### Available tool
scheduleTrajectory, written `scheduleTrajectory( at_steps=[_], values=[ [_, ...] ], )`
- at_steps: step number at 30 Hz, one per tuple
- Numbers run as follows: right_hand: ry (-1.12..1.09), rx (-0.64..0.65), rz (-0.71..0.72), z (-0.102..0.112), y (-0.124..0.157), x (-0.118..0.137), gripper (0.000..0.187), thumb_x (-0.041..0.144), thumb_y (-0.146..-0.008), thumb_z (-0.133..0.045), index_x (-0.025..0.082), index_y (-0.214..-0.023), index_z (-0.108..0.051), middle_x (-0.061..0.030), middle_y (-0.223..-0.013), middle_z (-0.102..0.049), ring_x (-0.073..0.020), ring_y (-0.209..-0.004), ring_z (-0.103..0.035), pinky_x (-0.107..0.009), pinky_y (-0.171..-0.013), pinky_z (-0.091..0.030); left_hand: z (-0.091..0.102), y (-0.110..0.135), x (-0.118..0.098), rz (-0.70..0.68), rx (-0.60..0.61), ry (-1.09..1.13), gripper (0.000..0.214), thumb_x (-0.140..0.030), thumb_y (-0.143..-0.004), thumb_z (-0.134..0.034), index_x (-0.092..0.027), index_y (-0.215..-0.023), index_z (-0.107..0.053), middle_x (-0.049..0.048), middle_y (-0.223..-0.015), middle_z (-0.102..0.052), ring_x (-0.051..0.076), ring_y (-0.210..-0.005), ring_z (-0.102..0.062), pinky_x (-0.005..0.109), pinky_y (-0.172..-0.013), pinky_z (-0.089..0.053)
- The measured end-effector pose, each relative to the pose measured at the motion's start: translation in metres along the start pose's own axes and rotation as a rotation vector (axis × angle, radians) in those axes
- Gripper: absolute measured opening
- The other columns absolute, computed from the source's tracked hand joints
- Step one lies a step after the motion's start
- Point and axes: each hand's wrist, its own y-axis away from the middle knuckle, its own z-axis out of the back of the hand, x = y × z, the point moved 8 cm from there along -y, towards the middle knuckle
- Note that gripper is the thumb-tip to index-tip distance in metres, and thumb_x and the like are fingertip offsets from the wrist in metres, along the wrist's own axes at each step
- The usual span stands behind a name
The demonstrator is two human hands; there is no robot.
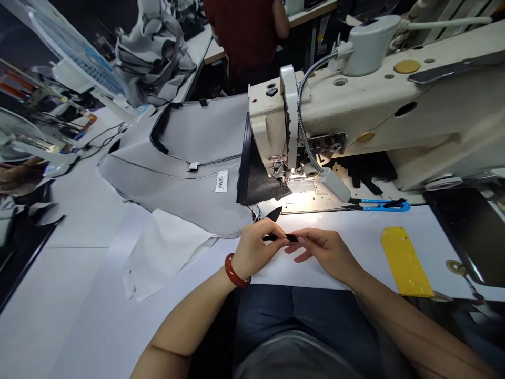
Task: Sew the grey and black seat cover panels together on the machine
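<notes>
Both hands meet at the table's front edge, just before the sewing machine [272, 126]. A short black strip [291, 238] is pinched between them. My left hand [258, 245], with a red bangle at its wrist, is closed on one end of the strip. At the other end, the thumb and index finger of my right hand [325, 252] pinch it, the other fingers loosely curled. A pointed black scrap [274, 213] lies just beyond the left hand. The grey sewn cover [177, 192] spreads to the left, its black panel [258, 181] by the lit needle area.
Blue thread snips [384, 205] lie on the machine bed, right of the lamp. A yellow card [406, 262] and a dark phone-like slab [469, 237] are at the right. White cloth [165, 252] lies left. A fan [79, 52] stands far left; a person [246, 37] is behind.
</notes>
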Motion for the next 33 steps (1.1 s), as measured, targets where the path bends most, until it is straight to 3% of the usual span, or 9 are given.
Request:
scheduleTrajectory(
  at_steps=[6, 9, 12, 14, 17, 22, 28, 30, 33],
  values=[
    [0.222, 0.023, 0.132, -0.003, 0.003, 0.004, 0.029, 0.041, -0.078, -0.060, 0.014, -0.085, -0.067, -0.0062, -0.071, -0.070, -0.0191, -0.066, -0.069, -0.030, -0.055, -0.059, 0.004, 0.001, -0.004, 0.010, 0.004, -0.124, 0.010, -0.011, -0.071, -0.070, -0.017, -0.072, -0.063, -0.0019, -0.067, -0.065, 0.011, -0.063, -0.060, 0.022, -0.060, -0.047],
    [0.636, -0.063, 0.493, -0.008, 0.000, 0.037, 0.026, 0.027, -0.088, -0.046, 0.013, -0.087, -0.067, -0.0087, -0.076, -0.071, -0.0200, -0.071, -0.068, -0.033, -0.061, -0.058, 0.019, 0.001, -0.027, -0.144, -0.028, -0.369, 0.008, -0.012, -0.075, -0.067, -0.020, -0.076, -0.065, -0.0033, -0.065, -0.065, 0.012, -0.063, -0.058, 0.023, -0.060, -0.045],
    [1.201, -0.141, 0.825, -0.026, -0.010, 0.054, 0.029, 0.016, -0.089, -0.042, 0.012, -0.107, -0.064, -0.0141, -0.113, -0.064, -0.0281, -0.107, -0.059, -0.041, -0.083, -0.053, 0.041, -0.003, -0.051, -0.325, -0.223, -0.596, 0.014, -0.011, -0.083, -0.057, -0.019, -0.076, -0.064, -0.0014, -0.071, -0.065, 0.011, -0.067, -0.057, 0.022, -0.062, -0.045],
    [1.509, -0.079, 0.845, -0.037, -0.026, 0.042, 0.032, 0.019, -0.087, -0.048, 0.009, -0.116, -0.059, -0.0167, -0.124, -0.057, -0.0325, -0.116, -0.051, -0.045, -0.089, -0.050, 0.043, -0.013, -0.055, -0.417, -0.332, -0.705, 0.018, -0.008, -0.085, -0.050, -0.018, -0.079, -0.063, 0.0002, -0.075, -0.064, 0.010, -0.069, -0.058, 0.020, -0.062, -0.045],
    [1.767, 0.025, 0.801, -0.045, -0.039, 0.017, 0.040, 0.028, -0.087, -0.051, 0.002, -0.116, -0.058, -0.0213, -0.123, -0.056, -0.0352, -0.114, -0.052, -0.046, -0.090, -0.048, 0.015, -0.036, -0.038, -0.557, -0.287, -0.919, 0.025, -0.006, -0.087, -0.041, -0.016, -0.076, -0.061, 0.0023, -0.072, -0.062, 0.011, -0.066, -0.057, 0.021, -0.059, -0.043],
    [1.846, 0.034, 0.802, -0.049, -0.035, 0.003, 0.044, 0.026, -0.091, -0.040, -0.005, -0.121, -0.053, -0.0242, -0.120, -0.056, -0.0355, -0.114, -0.051, -0.047, -0.093, -0.045, -0.027, -0.072, 0.011, -0.565, -0.095, -1.165, 0.022, -0.012, -0.087, -0.043, -0.017, -0.076, -0.062, 0.0041, -0.072, -0.061, 0.015, -0.063, -0.056, 0.024, -0.055, -0.042],
    [1.800, 0.007, 0.840, -0.048, -0.033, 0.007, 0.044, 0.025, -0.091, -0.040, -0.005, -0.121, -0.052, -0.0239, -0.122, -0.054, -0.0355, -0.114, -0.049, -0.048, -0.092, -0.044, -0.029, -0.086, 0.032, -0.431, -0.020, -1.168, 0.024, -0.016, -0.089, -0.043, -0.017, -0.079, -0.065, 0.0061, -0.076, -0.063, 0.018, -0.075, -0.059, 0.026, -0.065, -0.047],
    [1.763, -0.012, 0.915, -0.046, -0.030, 0.011, 0.036, 0.015, -0.090, -0.037, -0.001, -0.115, -0.057, -0.0201, -0.119, -0.058, -0.0302, -0.112, -0.052, -0.044, -0.093, -0.044, -0.029, -0.085, 0.036, -0.388, 0.039, -1.112, 0.024, -0.015, -0.089, -0.042, -0.016, -0.083, -0.065, 0.0064, -0.080, -0.064, 0.018, -0.080, -0.059, 0.027, -0.073, -0.049],
    [1.671, -0.179, 0.936, -0.026, -0.031, 0.025, 0.033, 0.000, -0.083, -0.035, 0.008, -0.095, -0.065, -0.0116, -0.098, -0.066, -0.0207, -0.095, -0.059, -0.032, -0.084, -0.047, -0.028, -0.080, 0.038, -0.315, 0.119, -1.030, 0.025, -0.010, -0.082, -0.043, -0.014, -0.096, -0.065, 0.0081, -0.090, -0.064, 0.020, -0.089, -0.057, 0.032, -0.085, -0.048]
  ],
)
